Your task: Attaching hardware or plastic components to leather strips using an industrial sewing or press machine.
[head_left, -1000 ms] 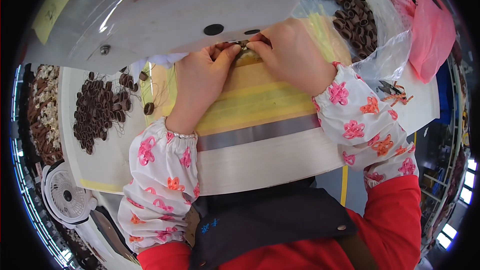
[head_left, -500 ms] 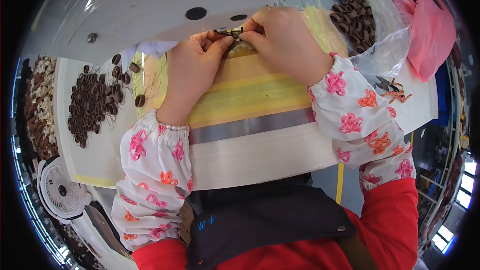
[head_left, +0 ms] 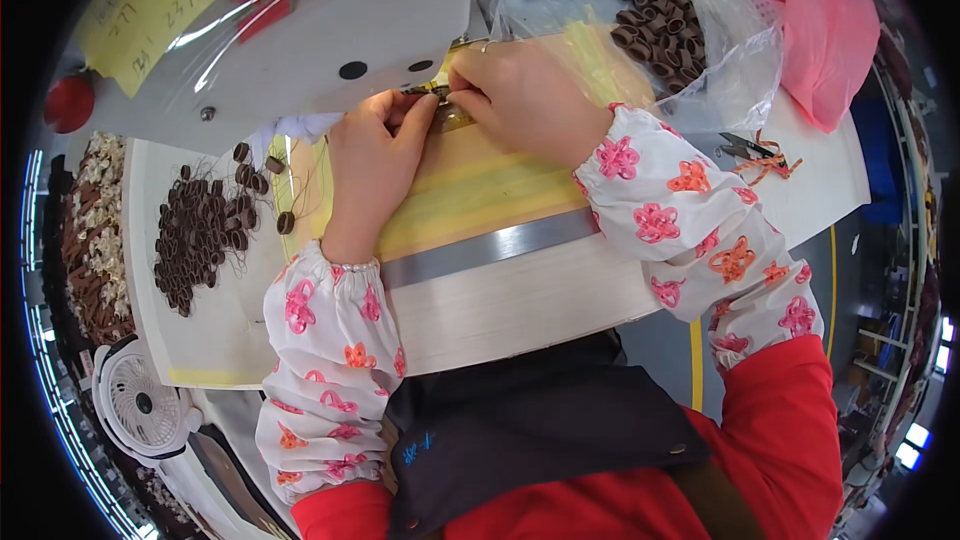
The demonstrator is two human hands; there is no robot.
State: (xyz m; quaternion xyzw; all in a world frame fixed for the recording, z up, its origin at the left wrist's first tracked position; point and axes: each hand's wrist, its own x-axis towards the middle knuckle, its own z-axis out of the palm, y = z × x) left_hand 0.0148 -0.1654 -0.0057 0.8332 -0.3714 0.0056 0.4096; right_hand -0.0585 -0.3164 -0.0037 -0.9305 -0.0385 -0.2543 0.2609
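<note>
Both hands meet at the presser foot (head_left: 440,92) of a white sewing machine (head_left: 300,35). My left hand (head_left: 378,152) comes in from the left, thumb and fingers pinched together beside the needle area. From the right, my right hand (head_left: 530,95) is also closed, its thumb and forefinger pressed close to the foot. Whatever lies between the fingertips is too small and too covered to name. Beneath the hands is a machine bed (head_left: 490,180) covered with yellow and tan tape. Small brown loops (head_left: 195,240) with loose threads lie heaped to the left.
More brown loops (head_left: 665,30) sit in a clear plastic bag (head_left: 745,70) at the far right, beside a pink bag (head_left: 825,35). Small dark scissors (head_left: 745,148) with an orange strip rest on the table's right. A white fan (head_left: 145,402) stands at the lower left.
The whole view has shifted and tilted, bringing a yellow note on the machine into sight. Both hands stay pinched at the presser foot, with little visible movement of their own.
</note>
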